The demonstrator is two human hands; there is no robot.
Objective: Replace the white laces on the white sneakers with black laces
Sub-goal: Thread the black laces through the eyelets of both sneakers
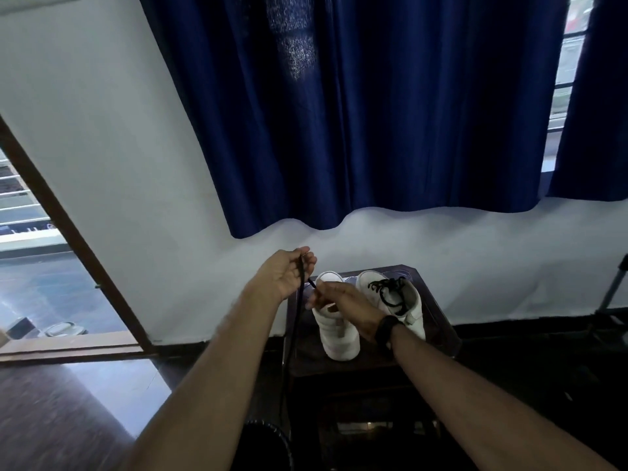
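Two white sneakers stand side by side on a small dark table (438, 321). The right sneaker (404, 300) has a black lace threaded through it. No lace shows on the left sneaker (336, 331). My left hand (283, 273) is raised above the table's left edge and holds a long black lace (295, 321), which hangs down past the table toward the floor. My right hand (343, 299) hovers over the left sneaker and pinches the lace's tip between thumb and fingers. A black band sits on my right wrist.
A white wall and a dark blue curtain (373, 113) rise behind the table. An open doorway (51, 266) with a brown frame lies to the left. The floor is dark. A dark round bin (268, 443) sits below, and a tripod leg (611, 294) stands at far right.
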